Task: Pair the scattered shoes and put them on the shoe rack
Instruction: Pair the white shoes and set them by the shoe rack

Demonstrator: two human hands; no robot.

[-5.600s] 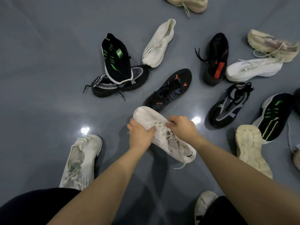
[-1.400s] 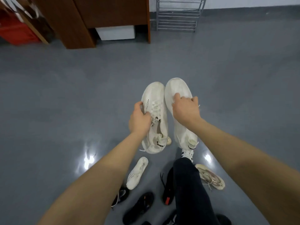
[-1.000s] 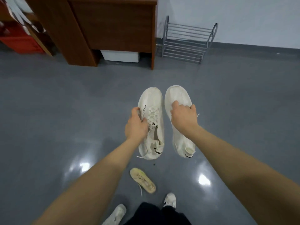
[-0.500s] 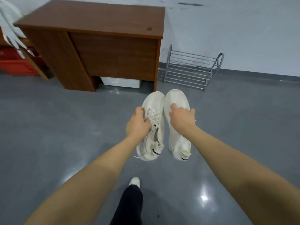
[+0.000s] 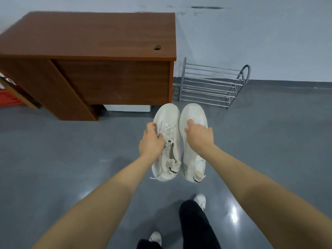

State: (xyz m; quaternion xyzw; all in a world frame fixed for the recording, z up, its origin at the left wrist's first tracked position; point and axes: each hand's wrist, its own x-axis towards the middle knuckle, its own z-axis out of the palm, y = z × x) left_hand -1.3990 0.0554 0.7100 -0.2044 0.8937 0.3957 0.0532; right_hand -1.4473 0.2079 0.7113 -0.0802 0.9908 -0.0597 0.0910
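Left hand grips one white knit sneaker by its laced side; right hand clasps the matching white knit sneaker over the top. Both shoes hang side by side above the grey floor, toes toward the silver wire shoe rack beside the brown wooden desk.

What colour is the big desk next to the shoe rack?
Reddish-brown wood; the desk shows best in the head view.

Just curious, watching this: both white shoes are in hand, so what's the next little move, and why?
Probably keep walking toward the metal shoe rack. The left hand and right hand each hold a white shoe side by side, and the rack stands ahead beside the desk, out of reach.
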